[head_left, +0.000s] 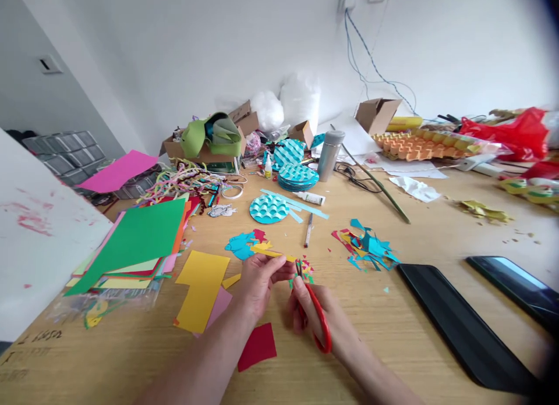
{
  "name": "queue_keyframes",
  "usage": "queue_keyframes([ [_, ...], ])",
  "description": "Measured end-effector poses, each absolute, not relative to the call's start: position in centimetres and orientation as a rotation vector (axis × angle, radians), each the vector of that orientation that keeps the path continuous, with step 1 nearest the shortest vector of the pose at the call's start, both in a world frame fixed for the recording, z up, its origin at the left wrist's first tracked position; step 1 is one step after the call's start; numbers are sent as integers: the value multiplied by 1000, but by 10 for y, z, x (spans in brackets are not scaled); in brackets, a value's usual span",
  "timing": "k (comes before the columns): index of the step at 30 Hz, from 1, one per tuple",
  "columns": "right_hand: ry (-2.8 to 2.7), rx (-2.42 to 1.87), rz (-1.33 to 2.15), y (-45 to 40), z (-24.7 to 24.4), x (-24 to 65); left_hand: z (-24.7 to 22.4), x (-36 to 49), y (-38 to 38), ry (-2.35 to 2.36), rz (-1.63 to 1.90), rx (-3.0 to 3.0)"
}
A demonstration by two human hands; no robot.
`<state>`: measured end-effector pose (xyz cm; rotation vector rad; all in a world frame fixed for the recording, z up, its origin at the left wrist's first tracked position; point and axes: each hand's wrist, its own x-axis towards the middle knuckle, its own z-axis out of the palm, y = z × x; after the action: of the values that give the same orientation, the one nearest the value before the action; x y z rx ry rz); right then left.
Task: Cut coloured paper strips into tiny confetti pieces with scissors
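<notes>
My left hand pinches a narrow yellow paper strip, which points out to the left and right of the fingers. Red-handled scissors are held in my right hand, their blades close to the strip's right end. Small red, pink and green paper bits lie under and just beyond the blades. Behind my left hand rest blue fish-shaped cutouts with red and yellow pieces. A dark red paper square lies between my forearms, and a larger yellow sheet is left of my left hand.
Coloured paper sheets are stacked at the left. Blue scraps lie to the right, near a black tray-like object and a phone. Woven blue discs, a pen and a steel flask stand or lie farther back.
</notes>
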<state>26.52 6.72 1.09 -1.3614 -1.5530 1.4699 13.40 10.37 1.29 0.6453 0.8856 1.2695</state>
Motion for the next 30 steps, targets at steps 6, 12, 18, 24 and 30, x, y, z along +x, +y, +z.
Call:
queue_keyframes([
  [6, -1580, -1377, 1496, 83, 17, 268, 13, 135, 105, 896, 1328, 558],
  [12, -1704, -1358, 1564, 99, 27, 280, 18, 137, 108, 917, 1409, 406],
  [18, -1712, -1329, 1600, 103, 23, 285, 20, 150, 113, 979, 1365, 377],
  [24, -1667, -1315, 1684, 109, 29, 291, 20, 163, 117, 1030, 1409, 456],
  [30, -1636, -1355, 1737, 106, 20, 293, 15, 166, 109, 1090, 1393, 468],
])
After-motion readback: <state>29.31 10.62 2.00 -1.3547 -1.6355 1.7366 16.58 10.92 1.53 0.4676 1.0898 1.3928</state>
